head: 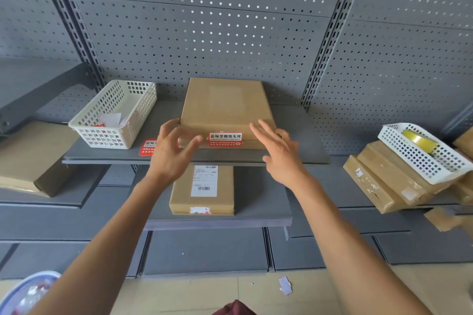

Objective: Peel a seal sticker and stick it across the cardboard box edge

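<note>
A flat cardboard box (225, 102) lies on the grey shelf (294, 146). A red and white seal sticker (225, 139) sits across the box's near edge, folded from the top onto the front face. My left hand (174, 148) hovers at the box's near left corner, fingers spread and empty. My right hand (279, 151) hovers at the near right corner, fingers apart, holding nothing. A second red sticker (147, 147) lies on the shelf left of the box, partly hidden by my left hand.
A white basket (115, 115) with sticker scraps stands left of the box. Another labelled box (202, 190) lies on the shelf below. At right, stacked boxes (389, 181) carry a white basket (422, 153) holding a tape roll (417, 139). A perforated grey panel rises behind.
</note>
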{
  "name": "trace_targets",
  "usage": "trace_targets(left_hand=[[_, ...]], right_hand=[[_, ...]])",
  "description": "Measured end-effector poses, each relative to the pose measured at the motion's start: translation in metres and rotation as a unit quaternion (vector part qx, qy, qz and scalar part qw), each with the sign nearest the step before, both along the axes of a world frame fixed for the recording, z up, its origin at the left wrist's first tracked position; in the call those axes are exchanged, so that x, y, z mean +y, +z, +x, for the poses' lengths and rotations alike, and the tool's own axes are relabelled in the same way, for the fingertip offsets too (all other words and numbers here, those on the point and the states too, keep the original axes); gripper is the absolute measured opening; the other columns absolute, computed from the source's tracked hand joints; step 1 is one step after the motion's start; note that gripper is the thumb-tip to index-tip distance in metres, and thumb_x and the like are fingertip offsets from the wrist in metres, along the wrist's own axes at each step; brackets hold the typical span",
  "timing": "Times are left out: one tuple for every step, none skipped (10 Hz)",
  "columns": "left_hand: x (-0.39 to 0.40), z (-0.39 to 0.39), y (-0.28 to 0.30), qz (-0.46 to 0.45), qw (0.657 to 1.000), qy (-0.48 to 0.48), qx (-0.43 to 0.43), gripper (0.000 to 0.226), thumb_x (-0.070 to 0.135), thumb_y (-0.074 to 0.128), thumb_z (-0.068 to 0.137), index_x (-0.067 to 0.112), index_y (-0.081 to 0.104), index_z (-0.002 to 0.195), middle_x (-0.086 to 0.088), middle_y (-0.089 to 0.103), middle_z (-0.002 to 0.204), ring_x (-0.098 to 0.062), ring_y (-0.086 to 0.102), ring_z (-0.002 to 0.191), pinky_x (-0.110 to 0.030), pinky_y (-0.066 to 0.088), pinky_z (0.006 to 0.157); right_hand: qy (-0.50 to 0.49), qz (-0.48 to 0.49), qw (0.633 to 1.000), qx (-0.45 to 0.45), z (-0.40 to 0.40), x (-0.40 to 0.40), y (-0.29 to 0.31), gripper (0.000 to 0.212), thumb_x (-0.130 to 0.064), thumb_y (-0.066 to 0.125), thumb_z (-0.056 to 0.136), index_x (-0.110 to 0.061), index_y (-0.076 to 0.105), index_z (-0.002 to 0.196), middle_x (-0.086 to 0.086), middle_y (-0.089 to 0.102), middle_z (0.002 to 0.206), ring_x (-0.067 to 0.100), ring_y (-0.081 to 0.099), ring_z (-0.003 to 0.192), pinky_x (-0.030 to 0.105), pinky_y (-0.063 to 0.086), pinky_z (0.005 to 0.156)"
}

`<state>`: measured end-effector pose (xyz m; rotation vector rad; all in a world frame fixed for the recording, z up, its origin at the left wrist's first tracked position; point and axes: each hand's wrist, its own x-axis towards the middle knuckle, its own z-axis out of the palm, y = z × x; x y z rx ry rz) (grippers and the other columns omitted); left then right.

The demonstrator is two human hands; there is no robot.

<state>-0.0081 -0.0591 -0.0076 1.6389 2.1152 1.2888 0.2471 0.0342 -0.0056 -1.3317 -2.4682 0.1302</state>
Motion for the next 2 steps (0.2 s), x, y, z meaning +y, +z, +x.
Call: trace_targets(left_hand=[[-0.004,-0.014,0.022,-0.014,0.994,0.017,-0.110,0.055,0.065,0.050,0.094,0.014,0.068,0.103,-0.006,0.068,0.112,-0.022,0.068,0.096,-0.028,0.050,0.078],[0.005,-0.027,0.046,-0.025,0.979,0.019,-0.203,0.084,0.090,0.040,0.076,0.014,0.072,0.094,-0.005,0.075,0.098,-0.024,0.070,0.097,-0.046,0.054,0.094]], right_hand=[[0.025,-0.051,0.994,0.091,0.020,-0.005,0.041,0.074,-0.009,0.070,0.089,-0.040,0.040,0.150,-0.011,0.043,0.155,0.020,0.043,0.135,0.039,0.030,0.108],[0.050,-0.040,0.967,0.248,0.042,-0.029,0.103,0.054,-0.011,0.078,0.083,-0.032,0.064,0.131,-0.009,0.073,0.113,0.011,0.063,0.096,0.024,0.043,0.091]])
